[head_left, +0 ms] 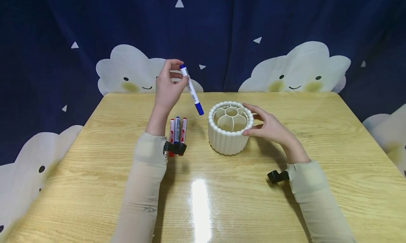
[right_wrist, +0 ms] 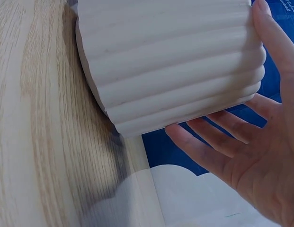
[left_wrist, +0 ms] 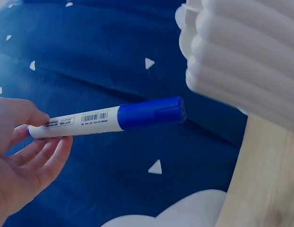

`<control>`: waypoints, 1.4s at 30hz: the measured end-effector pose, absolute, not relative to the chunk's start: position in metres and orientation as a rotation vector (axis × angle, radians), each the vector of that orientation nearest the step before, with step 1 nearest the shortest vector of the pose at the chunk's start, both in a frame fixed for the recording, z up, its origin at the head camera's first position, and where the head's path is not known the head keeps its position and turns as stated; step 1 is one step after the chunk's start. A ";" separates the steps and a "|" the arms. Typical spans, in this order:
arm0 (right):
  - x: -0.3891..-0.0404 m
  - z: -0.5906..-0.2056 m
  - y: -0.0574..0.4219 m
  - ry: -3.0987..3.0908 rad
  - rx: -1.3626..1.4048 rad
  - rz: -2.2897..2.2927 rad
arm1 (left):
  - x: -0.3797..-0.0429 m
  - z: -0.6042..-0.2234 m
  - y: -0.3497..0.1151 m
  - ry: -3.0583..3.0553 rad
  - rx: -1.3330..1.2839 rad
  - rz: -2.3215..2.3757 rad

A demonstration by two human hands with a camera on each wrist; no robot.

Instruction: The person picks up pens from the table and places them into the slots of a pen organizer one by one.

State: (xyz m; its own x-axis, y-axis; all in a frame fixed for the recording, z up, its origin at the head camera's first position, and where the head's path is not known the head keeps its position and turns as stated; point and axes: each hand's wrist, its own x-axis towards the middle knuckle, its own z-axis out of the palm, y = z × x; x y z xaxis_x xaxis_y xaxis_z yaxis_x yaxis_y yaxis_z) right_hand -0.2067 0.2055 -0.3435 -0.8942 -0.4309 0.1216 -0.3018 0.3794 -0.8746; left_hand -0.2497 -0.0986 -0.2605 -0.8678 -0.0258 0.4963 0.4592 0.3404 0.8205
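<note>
Between thumb and fingers my left hand pinches a white marker with blue ends, held in the air above the table. The marker slants, its longer blue cap pointing down toward a cream ribbed pen holder. Marker and holder are apart. Upright on the table, the holder has a beaded rim and petal-shaped compartments round a central ring. From its right side my right hand holds it, thumb at the front of the rim and fingers behind. Fingertips touch the ribbed wall in the right wrist view.
Two red-and-white markers and a dark-capped white marker lie side by side left of the holder, partly hidden by the left wrist's black camera. Behind the wooden table hangs a dark blue curtain with clouds.
</note>
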 end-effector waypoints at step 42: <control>-0.207 -0.344 0.205 2.469 -0.692 -1.554 | -0.224 -0.243 -0.018 -2.001 -0.728 -1.584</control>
